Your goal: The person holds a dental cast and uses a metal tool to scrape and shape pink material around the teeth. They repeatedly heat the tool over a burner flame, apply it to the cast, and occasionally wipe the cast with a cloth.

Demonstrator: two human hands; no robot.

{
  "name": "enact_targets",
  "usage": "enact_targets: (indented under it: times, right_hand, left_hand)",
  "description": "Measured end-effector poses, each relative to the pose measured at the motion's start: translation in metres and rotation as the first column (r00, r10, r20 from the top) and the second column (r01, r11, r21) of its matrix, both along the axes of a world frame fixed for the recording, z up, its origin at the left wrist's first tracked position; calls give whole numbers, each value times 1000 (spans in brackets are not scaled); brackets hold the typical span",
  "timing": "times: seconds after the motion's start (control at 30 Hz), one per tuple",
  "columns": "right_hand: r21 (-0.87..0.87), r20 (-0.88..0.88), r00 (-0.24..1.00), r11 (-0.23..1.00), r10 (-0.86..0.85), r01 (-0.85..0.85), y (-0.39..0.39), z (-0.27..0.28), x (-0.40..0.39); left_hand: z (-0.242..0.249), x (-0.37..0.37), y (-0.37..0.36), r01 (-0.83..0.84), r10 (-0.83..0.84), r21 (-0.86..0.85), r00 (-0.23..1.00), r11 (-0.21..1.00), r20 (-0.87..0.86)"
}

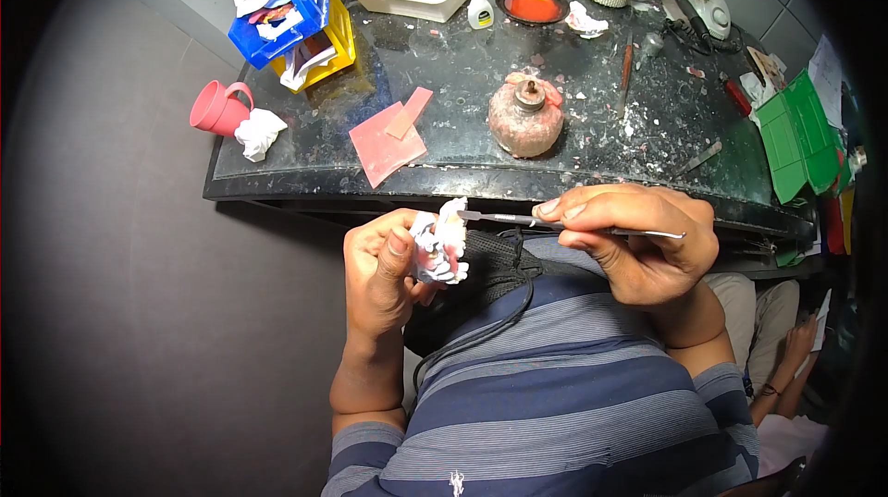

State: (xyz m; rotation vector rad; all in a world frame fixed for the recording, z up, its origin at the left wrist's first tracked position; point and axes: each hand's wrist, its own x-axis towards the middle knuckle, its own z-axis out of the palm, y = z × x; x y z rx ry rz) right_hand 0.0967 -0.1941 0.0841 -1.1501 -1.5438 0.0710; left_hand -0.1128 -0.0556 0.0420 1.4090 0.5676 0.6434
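Observation:
My left hand [384,266] is closed around a small, uneven white-and-pink dental cast [440,252], held up in front of my chest. The fingers partly cover its left side. In my right hand [638,233] is a thin metal wax carver [509,218], pinched between thumb and fingers. Its flat dark tip points left and lies at the cast's upper right edge; whether it touches cannot be made out. Beyond the hands, a pink-smeared spirit lamp [525,118] stands on the table, with pink wax sheets [387,144] to its left.
The black table [462,141] is strewn with white crumbs. A pink mug [220,109], crumpled paper [260,134] and stacked blue and yellow bins [310,30] stand left. A dish of orange-red material [534,6] lies behind, a green bin [803,141] right. Another person's hand [797,344] shows lower right.

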Motion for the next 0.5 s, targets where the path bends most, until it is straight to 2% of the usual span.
enact_targets:
  times: [0.5]
  right_hand:
    - [2, -36, 999, 1000, -3, 3, 3, -3, -2]
  left_hand:
    - [-1, 0, 1, 26, -26, 12, 1000, 1000, -2]
